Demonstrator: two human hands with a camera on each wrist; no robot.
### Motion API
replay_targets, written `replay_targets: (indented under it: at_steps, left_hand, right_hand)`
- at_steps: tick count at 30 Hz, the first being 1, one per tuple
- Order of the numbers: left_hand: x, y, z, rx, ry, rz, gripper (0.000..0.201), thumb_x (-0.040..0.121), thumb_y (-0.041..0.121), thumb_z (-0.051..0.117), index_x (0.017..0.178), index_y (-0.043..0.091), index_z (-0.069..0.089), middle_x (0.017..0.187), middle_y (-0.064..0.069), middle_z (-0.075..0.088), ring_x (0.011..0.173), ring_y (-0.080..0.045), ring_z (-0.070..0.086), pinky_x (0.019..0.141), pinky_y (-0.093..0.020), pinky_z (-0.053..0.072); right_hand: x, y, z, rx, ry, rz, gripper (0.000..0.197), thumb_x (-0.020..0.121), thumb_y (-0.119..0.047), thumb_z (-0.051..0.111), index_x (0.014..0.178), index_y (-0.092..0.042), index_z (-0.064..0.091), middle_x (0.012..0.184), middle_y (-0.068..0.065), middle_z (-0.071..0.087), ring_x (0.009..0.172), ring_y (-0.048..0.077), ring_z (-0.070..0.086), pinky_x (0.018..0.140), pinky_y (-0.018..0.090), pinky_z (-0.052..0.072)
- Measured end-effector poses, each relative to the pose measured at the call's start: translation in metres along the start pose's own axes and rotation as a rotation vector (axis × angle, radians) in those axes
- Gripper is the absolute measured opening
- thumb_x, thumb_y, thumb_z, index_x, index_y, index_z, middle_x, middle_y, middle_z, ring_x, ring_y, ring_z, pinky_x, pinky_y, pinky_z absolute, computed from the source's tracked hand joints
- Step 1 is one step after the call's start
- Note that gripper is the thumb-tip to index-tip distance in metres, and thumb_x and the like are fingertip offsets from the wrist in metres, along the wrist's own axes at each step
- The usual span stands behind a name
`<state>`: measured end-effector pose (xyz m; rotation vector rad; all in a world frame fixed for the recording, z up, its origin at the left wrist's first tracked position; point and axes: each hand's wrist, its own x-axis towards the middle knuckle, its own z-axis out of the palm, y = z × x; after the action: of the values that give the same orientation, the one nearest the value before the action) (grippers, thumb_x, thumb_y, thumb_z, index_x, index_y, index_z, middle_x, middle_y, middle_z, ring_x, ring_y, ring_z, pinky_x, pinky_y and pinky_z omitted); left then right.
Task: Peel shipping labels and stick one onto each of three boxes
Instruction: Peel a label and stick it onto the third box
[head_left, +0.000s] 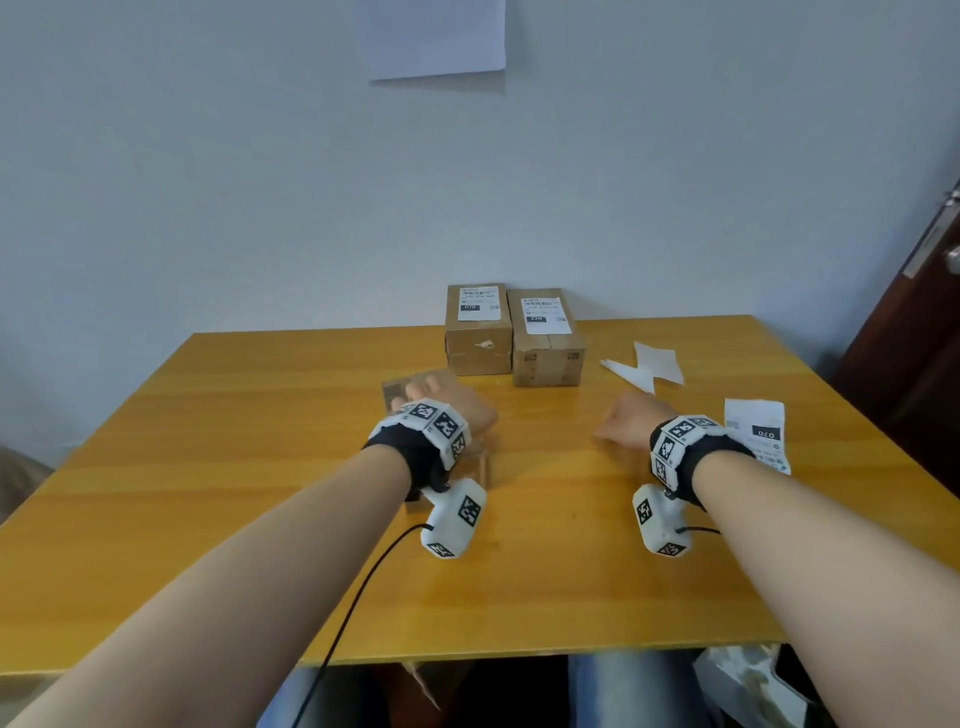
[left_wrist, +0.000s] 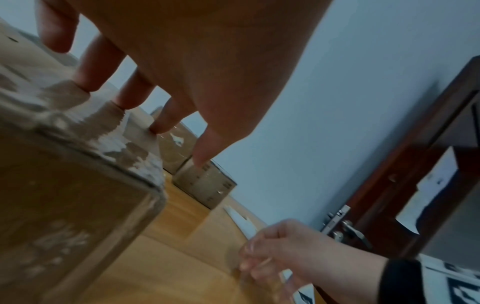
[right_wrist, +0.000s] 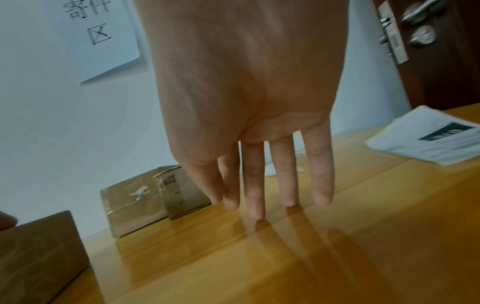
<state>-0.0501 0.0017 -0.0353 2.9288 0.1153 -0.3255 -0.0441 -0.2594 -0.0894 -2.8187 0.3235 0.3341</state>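
Already two brown cardboard boxes (head_left: 478, 330) (head_left: 545, 338) at the back of the yellow wooden desk (head_left: 260, 467) carry white shipping labels, while the third, unlabelled cardboard box (head_left: 415, 389) sits nearer under the left hand (head_left: 447, 410), whose straight fingers (left_wrist: 88, 67) press down on its taped top. The right hand (head_left: 626, 418) grasps nothing, its fingers (right_wrist: 254, 185) extended with tips at the desk, just beside the remaining white printed label sheet (head_left: 756, 434) on its right. With spent white backing scraps (head_left: 647, 366) lying near, the likely slip is a curled label sticking crooked or to itself, or the box skidding if that hand eases.
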Motion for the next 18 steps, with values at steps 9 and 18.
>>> replay_targets:
  at_steps: [9,18]
  left_hand:
    - [-0.015,0.063,0.017,0.070,-0.008,0.100,0.064,0.095,0.039,0.058,0.151,0.015,0.036,0.157,-0.012,0.031,0.146,-0.037,0.025,0.114,-0.062,0.031]
    - [-0.007,0.075,0.025,0.071,-0.008,0.050,0.063,0.097,0.038,0.057,0.152,0.022,0.030,0.158,-0.009,0.020,0.150,-0.031,0.013,0.106,-0.082,0.023]
  right_hand:
    - [-0.012,0.091,-0.021,0.027,0.223,0.450,0.050,0.093,-0.034,0.060,0.139,-0.016,0.053,0.153,0.020,0.041,0.141,0.044,0.040,0.109,0.053,0.045]
    - [0.004,0.110,-0.007,0.069,0.041,0.497,0.026,0.088,-0.039,0.065,0.098,-0.016,0.059,0.106,0.011,0.065,0.103,0.032,0.063,0.093,0.042,0.053]
